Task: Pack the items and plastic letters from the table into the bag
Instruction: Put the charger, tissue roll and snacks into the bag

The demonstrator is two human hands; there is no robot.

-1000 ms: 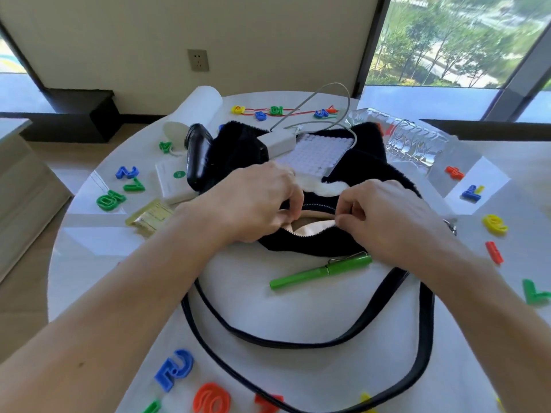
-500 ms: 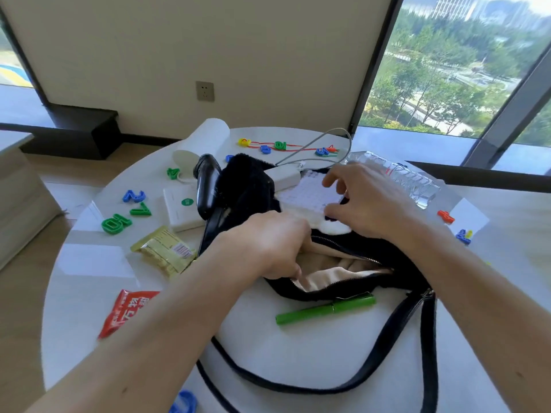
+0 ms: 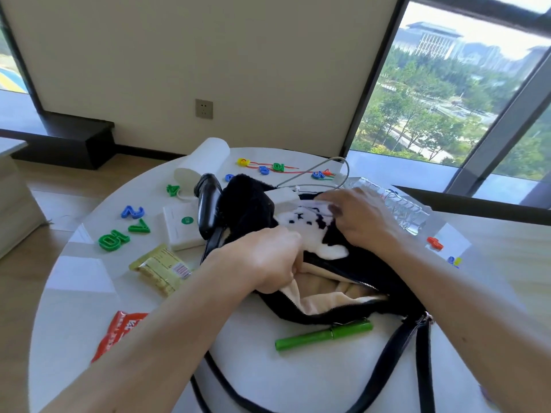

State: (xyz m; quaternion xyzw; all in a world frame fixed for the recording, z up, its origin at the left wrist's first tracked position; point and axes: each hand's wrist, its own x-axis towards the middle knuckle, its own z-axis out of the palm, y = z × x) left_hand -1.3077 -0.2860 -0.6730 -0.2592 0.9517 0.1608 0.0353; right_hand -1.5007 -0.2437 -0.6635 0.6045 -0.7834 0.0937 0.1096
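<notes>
Blur hides the fingertips of the right hand [image 3: 360,222], so I cannot tell if they hold or only touch the white sheet [image 3: 313,204], which seems to lie on the far side of the bag [image 3: 372,269]. The left arm covers part of a red packet [image 3: 119,332] left of the bag. The strap [image 3: 396,353] is cut off at the bottom edge.

The bag lies in the middle of the table [image 3: 74,263] with its zip open. Only its cream lining [image 3: 322,299] shows inside.

The left hand [image 3: 268,257] is clenched on the bag's near left edge. A green pen [image 3: 323,335] lies just in front of the bag. Plastic letters [image 3: 132,212] sit well to its left.
</notes>
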